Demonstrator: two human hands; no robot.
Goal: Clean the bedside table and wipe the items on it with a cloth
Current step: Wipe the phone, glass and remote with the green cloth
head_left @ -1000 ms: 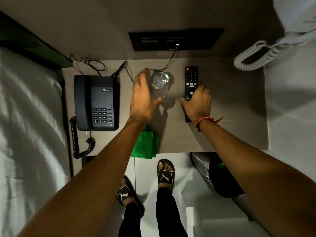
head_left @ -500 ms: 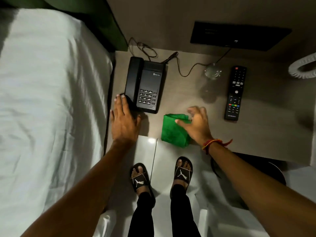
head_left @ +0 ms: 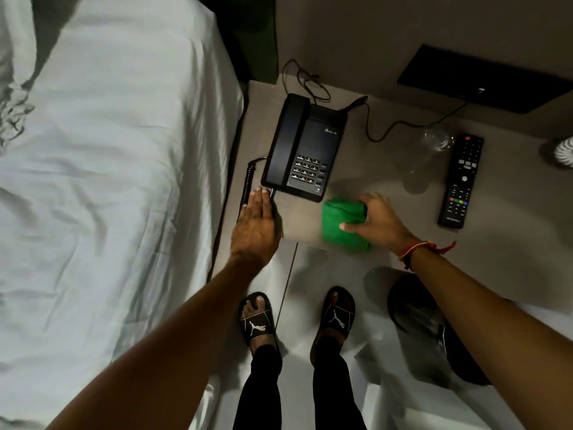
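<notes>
A folded green cloth point(head_left: 341, 223) lies at the front edge of the grey bedside table point(head_left: 387, 197). My right hand point(head_left: 376, 220) grips its right side, thumb across the cloth. A black desk phone point(head_left: 305, 148) stands at the table's left. My left hand point(head_left: 255, 226) rests flat just in front of the phone's near left corner, fingers straight, beside the coiled handset cord point(head_left: 248, 181). A clear drinking glass point(head_left: 435, 141) and a black TV remote point(head_left: 462, 181) stand further right.
A bed with white sheets point(head_left: 108, 181) fills the left. A black wall panel point(head_left: 483, 80) with a cable running from it sits behind the table. A white coiled cord point(head_left: 564, 152) shows at the right edge. A dark bin point(head_left: 434, 324) stands on the floor under the table's front.
My hands left the glass and the remote. The left hand came down by the phone's near corner and the right hand closed on the green cloth. The view swung left toward the bed.
</notes>
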